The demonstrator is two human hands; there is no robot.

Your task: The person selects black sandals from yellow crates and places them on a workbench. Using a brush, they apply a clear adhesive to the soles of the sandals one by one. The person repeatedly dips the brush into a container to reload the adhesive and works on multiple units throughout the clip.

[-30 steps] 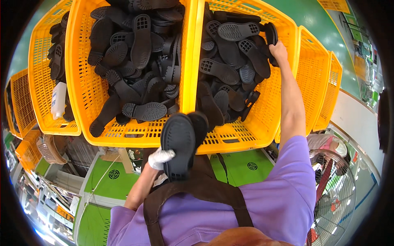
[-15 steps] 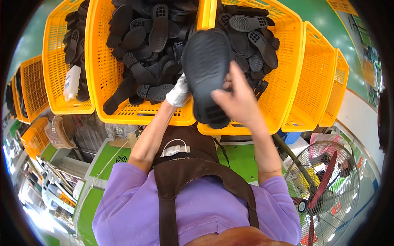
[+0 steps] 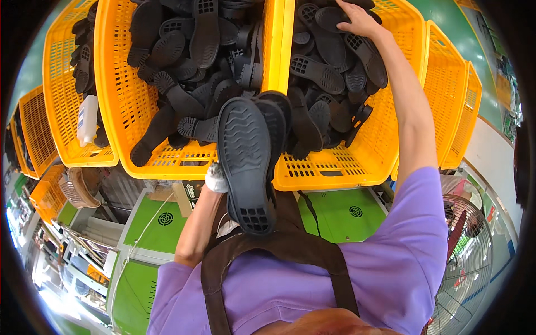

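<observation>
Black soles [image 3: 244, 153] are clamped in the left grip [image 3: 216, 178], right grip [image 3: 360, 21] spread over others [image 3: 329, 19].

The fingers of the left hand [image 3: 216, 178] are concealed behind the held sole stack [image 3: 243, 162]; its count is indeterminable. Beyond the stack, rightward, the fingertips of the right hand [image 3: 360, 21] meet the upper edge, grip unconfirmed. Farther right of the stack, a sleeve [image 3: 416, 206] partly obscures the fan [image 3: 466, 268].

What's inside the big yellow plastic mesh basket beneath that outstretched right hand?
The yellow plastic mesh basket holds a jumbled heap of black, patterned shoe soles; the bare right hand is over its far end. Whatever lies beneath the top soles is covered.
</observation>
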